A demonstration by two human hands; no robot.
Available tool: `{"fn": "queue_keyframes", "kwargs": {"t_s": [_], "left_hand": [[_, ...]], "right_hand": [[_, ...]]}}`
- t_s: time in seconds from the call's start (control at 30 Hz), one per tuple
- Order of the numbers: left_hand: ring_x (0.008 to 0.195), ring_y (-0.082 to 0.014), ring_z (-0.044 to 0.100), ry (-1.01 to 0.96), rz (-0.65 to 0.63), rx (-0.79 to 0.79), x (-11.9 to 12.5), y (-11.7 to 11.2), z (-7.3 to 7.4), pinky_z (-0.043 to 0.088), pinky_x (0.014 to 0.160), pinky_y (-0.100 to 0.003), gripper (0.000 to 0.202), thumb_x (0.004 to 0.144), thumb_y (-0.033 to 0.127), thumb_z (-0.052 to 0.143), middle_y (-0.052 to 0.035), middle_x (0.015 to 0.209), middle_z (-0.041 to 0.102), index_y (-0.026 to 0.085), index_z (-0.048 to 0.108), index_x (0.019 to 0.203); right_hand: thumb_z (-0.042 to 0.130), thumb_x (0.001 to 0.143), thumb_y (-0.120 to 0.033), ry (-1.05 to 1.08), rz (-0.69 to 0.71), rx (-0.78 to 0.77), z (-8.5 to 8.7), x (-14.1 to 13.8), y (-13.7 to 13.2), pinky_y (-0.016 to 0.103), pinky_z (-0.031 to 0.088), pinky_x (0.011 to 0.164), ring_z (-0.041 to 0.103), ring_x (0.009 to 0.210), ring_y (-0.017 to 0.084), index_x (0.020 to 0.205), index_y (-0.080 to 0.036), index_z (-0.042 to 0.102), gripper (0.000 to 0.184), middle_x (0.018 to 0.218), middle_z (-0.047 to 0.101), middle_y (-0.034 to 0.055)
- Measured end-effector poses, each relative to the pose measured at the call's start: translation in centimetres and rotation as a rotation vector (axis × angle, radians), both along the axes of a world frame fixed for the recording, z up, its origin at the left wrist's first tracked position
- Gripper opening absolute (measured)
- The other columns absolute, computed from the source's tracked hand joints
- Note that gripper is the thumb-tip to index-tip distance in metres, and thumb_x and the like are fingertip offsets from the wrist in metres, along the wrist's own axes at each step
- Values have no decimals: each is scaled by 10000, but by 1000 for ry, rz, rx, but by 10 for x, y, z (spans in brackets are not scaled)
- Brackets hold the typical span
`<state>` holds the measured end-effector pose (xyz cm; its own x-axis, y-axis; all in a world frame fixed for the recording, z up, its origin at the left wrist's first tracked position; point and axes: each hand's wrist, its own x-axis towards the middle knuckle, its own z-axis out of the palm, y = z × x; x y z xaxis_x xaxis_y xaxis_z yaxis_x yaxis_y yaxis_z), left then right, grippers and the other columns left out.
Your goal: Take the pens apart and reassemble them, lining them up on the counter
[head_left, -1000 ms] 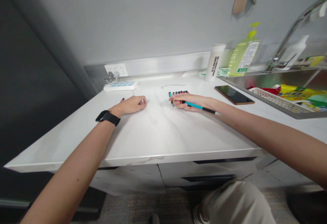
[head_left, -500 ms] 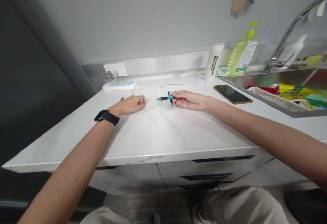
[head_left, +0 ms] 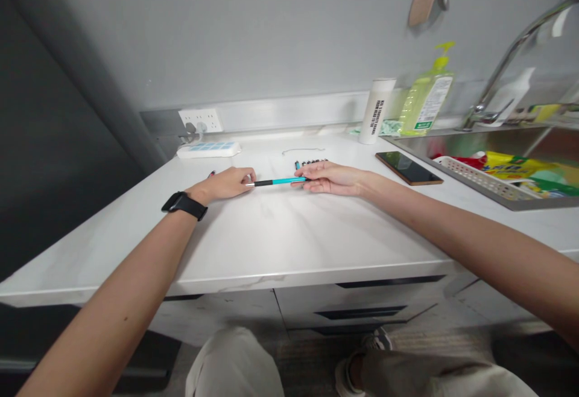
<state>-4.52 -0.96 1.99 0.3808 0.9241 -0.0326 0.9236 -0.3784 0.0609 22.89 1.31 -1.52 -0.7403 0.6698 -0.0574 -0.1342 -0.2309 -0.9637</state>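
My right hand (head_left: 332,178) holds a turquoise pen (head_left: 283,181) with a black grip, level just above the counter, its metal tip pointing left. My left hand (head_left: 226,183), with a black watch on its wrist, rests on the counter with fingers curled round the pen's tip; how firmly they grip it is hard to see. Behind my right hand lie several more pens (head_left: 297,165), side by side and partly covered by its fingers. A small dark end (head_left: 211,174) of something pokes out behind my left hand; the rest is hidden.
A power strip (head_left: 208,150) lies at the back left below a wall socket (head_left: 200,120). A thin wire-like strand (head_left: 303,150) lies behind the pens. To the right are a phone (head_left: 408,168), a white bottle (head_left: 377,111), a soap pump bottle (head_left: 425,101) and the sink (head_left: 520,205).
The turquoise pen in my right hand has moved left and slightly down, so its tip now meets my left fingers. The view has shifted a little.
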Motion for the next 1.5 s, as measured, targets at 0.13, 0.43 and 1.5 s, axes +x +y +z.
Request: {"fn": "queue_keyframes", "kwargs": {"t_s": [0.13, 0.43, 1.5], "left_hand": [[683, -158, 560, 2, 0, -3, -1, 1, -2, 390, 654, -242, 332, 793, 356, 388, -34, 796, 652, 180, 592, 986], [671, -151, 560, -6, 7, 5, -1, -1, -1, 392, 649, -238, 299, 795, 342, 396, -30, 800, 657, 182, 597, 949], [668, -149, 559, -41, -33, 4, -5, 3, -6, 391, 652, -239, 296, 792, 329, 391, -31, 791, 645, 183, 592, 954]], "right_hand": [[622, 728, 62, 1, -38, 23, 1, 1, 1, 193, 569, 785, 692, 792, 99, 956, -119, 635, 291, 931, 717, 63], [635, 750, 3, -7, -46, 66, 6, 14, 11, 147, 573, 648, 673, 654, 76, 947, -119, 637, 231, 887, 716, 59], [659, 696, 38, -16, 65, 55, 5, 16, 7, 192, 568, 714, 669, 748, 89, 996, -140, 628, 350, 867, 685, 22]]}}
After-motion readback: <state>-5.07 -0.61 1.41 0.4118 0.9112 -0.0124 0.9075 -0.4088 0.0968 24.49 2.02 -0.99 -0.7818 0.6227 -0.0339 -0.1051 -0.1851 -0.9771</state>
